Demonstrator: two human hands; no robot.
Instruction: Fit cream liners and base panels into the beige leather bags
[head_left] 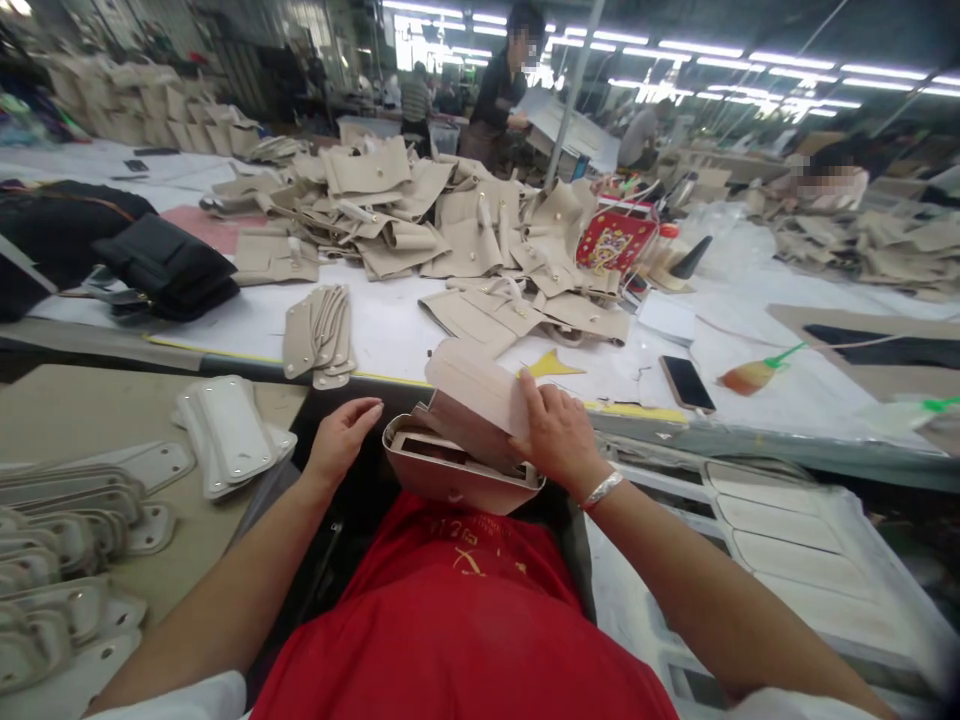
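A beige handbag body (450, 487) rests near my lap at the table's front edge, its top facing me and partly uncovered. My right hand (553, 430) grips the raised flap (480, 395) of this bag at its right end, thumb and fingers closed on it. To the left of the bag, my left hand (343, 438) hangs in the air with thumb and fingertips pressed together. Whether anything small sits in that pinch cannot be made out. A silver bracelet (604, 488) circles my right wrist.
Beige bag pieces (480, 225) lie heaped on the white table. A stack of beige flaps (319, 335) is ahead left, with pale flaps (232, 430) on a board below. A phone (686, 384) and rack of panels (787, 530) are right. A person (499, 95) stands beyond.
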